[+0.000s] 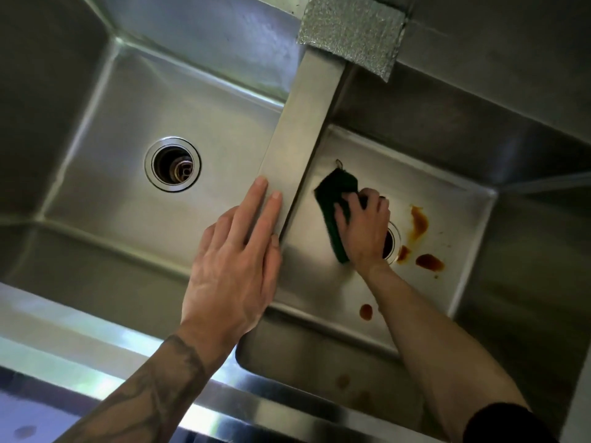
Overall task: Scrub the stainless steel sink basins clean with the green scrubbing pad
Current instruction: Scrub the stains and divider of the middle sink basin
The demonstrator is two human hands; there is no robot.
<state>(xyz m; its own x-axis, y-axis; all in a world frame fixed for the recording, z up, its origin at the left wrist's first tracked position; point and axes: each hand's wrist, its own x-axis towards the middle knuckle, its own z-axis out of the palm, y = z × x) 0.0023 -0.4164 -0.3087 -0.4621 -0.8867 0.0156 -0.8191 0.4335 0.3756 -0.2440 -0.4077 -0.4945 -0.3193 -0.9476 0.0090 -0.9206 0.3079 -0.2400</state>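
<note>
A double stainless steel sink fills the view. My right hand grips the dark green scrubbing pad and presses it on the floor of the right basin, just left of its drain, which the hand partly covers. Brown sauce-like stains lie right of the drain, with more spots near the front wall. My left hand rests flat, fingers straight, on the divider between the basins. The left basin looks free of stains.
The left basin's open drain sits at its middle. A grey sparkly sponge or cloth lies over the far end of the divider. The sink's front rim runs along the bottom left.
</note>
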